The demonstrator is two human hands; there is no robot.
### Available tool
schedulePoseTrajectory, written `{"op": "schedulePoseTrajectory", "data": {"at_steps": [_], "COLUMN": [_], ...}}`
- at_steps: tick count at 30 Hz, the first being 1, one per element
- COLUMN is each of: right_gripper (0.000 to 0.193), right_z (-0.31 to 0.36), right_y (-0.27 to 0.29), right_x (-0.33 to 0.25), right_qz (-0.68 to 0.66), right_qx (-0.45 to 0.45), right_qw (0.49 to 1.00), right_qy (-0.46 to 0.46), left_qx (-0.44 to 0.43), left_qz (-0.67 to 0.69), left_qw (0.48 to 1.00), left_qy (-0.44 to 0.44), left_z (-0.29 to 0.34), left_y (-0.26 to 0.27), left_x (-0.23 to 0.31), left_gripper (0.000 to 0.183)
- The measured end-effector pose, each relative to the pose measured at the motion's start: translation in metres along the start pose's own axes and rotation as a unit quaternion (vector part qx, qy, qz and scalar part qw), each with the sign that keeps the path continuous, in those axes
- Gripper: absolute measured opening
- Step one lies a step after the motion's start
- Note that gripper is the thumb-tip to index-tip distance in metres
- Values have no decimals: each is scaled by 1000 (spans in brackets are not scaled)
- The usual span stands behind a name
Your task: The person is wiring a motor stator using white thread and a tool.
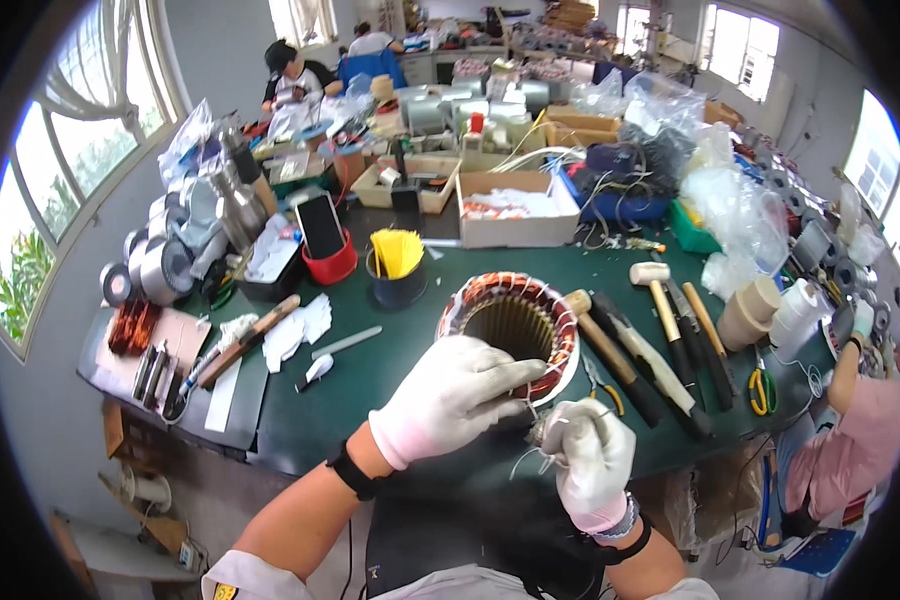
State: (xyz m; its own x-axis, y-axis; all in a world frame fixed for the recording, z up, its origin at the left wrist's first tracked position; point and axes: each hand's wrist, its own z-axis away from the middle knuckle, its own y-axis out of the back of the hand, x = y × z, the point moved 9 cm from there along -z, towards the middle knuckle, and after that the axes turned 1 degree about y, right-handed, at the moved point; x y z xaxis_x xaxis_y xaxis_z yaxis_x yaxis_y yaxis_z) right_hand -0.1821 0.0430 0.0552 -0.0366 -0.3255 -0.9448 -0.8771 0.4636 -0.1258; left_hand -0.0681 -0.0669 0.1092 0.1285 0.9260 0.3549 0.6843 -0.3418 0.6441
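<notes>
A ring-shaped motor stator with copper windings laced in white cord stands on the green tabletop in front of me. Across its near rim lies my left hand in a white glove, fingers stretched out to the right and touching the windings. Just right of and below the stator, my gloved right hand is closed, fingertips pinched together. Thin white cord trails out from this pinch. A small greyish piece beside those fingertips is too unclear to name. The left palm is hidden.
Several mallets and wooden-handled tools lie right of the stator, with pliers close to my right hand and yellow-handled scissors farther right. Behind are a black cup of yellow strips and a white box. A co-worker's arm is at far right.
</notes>
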Motion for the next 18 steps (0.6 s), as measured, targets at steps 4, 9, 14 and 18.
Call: {"op": "schedulePoseTrajectory", "data": {"at_steps": [4,9,14,18], "right_gripper": [20,32,33,36], "right_z": [5,49,24,30], "right_y": [-17,-14,33,7], "right_x": [-32,-87,-27,-30], "right_qz": [152,373,332,365], "right_qx": [-86,-145,6,-7], "right_qw": [968,874,936,915], "right_qy": [181,275,116,172], "left_qx": [13,10,-29,-45], "left_qz": [-53,-76,-51,-25], "left_qw": [998,997,997,997], "left_qy": [33,32,44,58], "left_z": [1,8,5,12], "left_y": [-7,13,8,7], "left_x": [2,-4,-10,-13], "left_gripper": [39,33,35,38]}}
